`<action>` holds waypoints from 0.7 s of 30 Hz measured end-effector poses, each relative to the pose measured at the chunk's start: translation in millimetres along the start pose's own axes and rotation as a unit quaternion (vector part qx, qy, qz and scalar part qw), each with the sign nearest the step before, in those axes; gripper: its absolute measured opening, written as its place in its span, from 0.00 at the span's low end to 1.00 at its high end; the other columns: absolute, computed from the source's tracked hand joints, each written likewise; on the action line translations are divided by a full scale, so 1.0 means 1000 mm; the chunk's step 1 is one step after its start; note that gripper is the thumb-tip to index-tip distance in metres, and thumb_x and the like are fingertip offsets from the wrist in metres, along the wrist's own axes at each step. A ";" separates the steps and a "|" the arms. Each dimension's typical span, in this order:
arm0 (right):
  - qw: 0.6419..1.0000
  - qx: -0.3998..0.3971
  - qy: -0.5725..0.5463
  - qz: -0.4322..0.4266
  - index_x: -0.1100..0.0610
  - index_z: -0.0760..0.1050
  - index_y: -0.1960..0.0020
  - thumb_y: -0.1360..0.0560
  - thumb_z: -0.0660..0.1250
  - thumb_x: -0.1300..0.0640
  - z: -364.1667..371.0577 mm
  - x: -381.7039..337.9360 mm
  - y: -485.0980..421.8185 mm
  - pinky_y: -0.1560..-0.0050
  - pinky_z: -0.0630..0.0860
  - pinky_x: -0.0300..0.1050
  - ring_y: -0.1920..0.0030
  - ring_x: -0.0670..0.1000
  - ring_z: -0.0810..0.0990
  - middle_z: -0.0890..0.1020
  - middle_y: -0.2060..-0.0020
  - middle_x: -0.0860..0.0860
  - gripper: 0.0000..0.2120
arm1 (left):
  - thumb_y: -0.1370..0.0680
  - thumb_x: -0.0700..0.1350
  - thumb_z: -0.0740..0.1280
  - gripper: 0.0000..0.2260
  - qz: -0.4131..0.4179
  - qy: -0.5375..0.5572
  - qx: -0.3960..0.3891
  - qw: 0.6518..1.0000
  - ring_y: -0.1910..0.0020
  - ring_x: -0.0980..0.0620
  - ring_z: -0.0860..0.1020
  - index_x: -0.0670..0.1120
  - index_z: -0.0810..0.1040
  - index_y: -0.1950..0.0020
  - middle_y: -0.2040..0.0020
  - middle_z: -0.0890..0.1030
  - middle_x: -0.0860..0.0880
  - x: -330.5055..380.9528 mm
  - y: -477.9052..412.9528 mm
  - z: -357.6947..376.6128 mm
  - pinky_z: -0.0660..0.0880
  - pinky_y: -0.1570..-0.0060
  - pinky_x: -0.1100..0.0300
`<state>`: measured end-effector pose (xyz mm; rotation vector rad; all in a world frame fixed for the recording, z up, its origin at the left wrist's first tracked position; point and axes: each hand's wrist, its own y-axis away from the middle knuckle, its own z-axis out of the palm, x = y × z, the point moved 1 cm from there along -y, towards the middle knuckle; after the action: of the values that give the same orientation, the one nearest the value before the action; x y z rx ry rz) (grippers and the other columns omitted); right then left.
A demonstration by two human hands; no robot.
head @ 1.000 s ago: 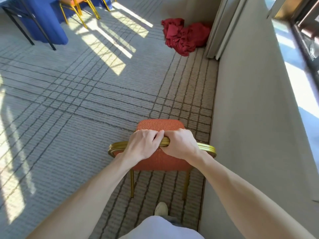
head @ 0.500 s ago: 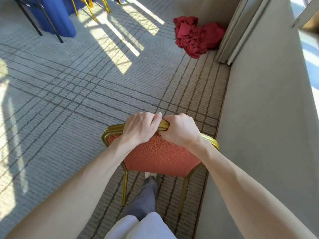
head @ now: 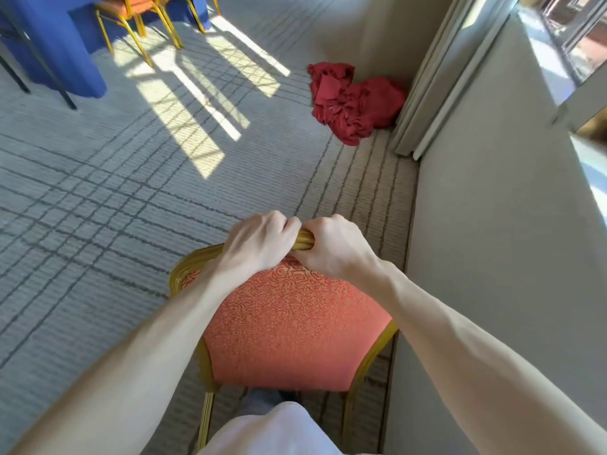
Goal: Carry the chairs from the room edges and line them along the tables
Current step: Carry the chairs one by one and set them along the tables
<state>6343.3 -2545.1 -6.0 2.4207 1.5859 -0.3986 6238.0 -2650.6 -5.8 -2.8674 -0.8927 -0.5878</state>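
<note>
A chair (head: 289, 336) with a gold metal frame and orange patterned upholstery is right in front of me, its backrest facing me and close to the wall. My left hand (head: 259, 244) and my right hand (head: 335, 247) grip the gold top rail side by side, fingers curled over it. The seat and front legs are hidden behind the backrest. A table under a blue cloth (head: 49, 44) stands at the far left, and another orange chair (head: 138, 14) is set against it.
A beige wall (head: 492, 257) runs along my right, with a curtain (head: 437, 77) and a bright window at its far end. A heap of red cloth (head: 351, 103) lies on the carpet by the curtain. Black table legs (head: 49, 77) stand at the far left.
The chair has risen toward me and tipped, so its backrest now fills more of the view. Both hands keep their grip on the top rail. The blue table has come closer.
</note>
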 end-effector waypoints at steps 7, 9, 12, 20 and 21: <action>0.998 -0.017 0.039 -0.035 0.50 0.73 0.59 0.28 0.67 0.38 -0.022 0.019 -0.094 0.57 0.74 0.47 0.54 0.59 0.82 0.84 0.59 0.54 0.15 | 0.17 0.48 0.56 0.17 0.013 0.008 0.018 1.000 0.52 0.36 0.79 0.47 0.65 0.66 0.54 0.81 0.39 -0.016 -0.087 -0.025 0.75 0.54 0.45; 0.997 -0.008 0.044 -0.056 0.50 0.73 0.59 0.28 0.67 0.39 -0.031 0.017 -0.116 0.59 0.71 0.45 0.55 0.58 0.82 0.84 0.60 0.53 0.15 | 0.18 0.48 0.56 0.16 -0.003 0.020 0.037 0.999 0.53 0.37 0.79 0.47 0.68 0.65 0.55 0.81 0.40 -0.024 -0.104 -0.035 0.74 0.55 0.48; 0.993 0.018 0.068 -0.095 0.51 0.77 0.55 0.27 0.66 0.40 -0.046 0.010 -0.152 0.58 0.74 0.46 0.55 0.59 0.82 0.84 0.59 0.53 0.15 | 0.18 0.50 0.56 0.18 -0.033 0.035 0.070 0.996 0.56 0.39 0.79 0.46 0.69 0.67 0.61 0.79 0.44 -0.037 -0.129 -0.055 0.71 0.59 0.51; 0.979 0.067 0.089 -0.168 0.51 0.79 0.52 0.29 0.60 0.40 -0.033 0.016 -0.225 0.57 0.80 0.51 0.57 0.62 0.83 0.85 0.61 0.54 0.17 | 0.21 0.53 0.56 0.21 -0.076 0.029 0.150 0.985 0.69 0.48 0.70 0.41 0.72 0.68 0.70 0.76 0.48 -0.075 -0.177 -0.054 0.63 0.64 0.57; 0.978 0.074 0.089 -0.172 0.51 0.79 0.54 0.30 0.58 0.40 -0.027 0.020 -0.234 0.60 0.80 0.51 0.60 0.62 0.83 0.84 0.63 0.54 0.19 | 0.22 0.54 0.54 0.22 -0.083 0.026 0.149 0.985 0.70 0.49 0.70 0.41 0.71 0.69 0.71 0.75 0.49 -0.080 -0.185 -0.048 0.62 0.64 0.57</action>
<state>6139.1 -2427.2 4.8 2.3398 2.1362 -0.3776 6057.7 -2549.0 1.7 -2.5184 -1.1150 -0.4911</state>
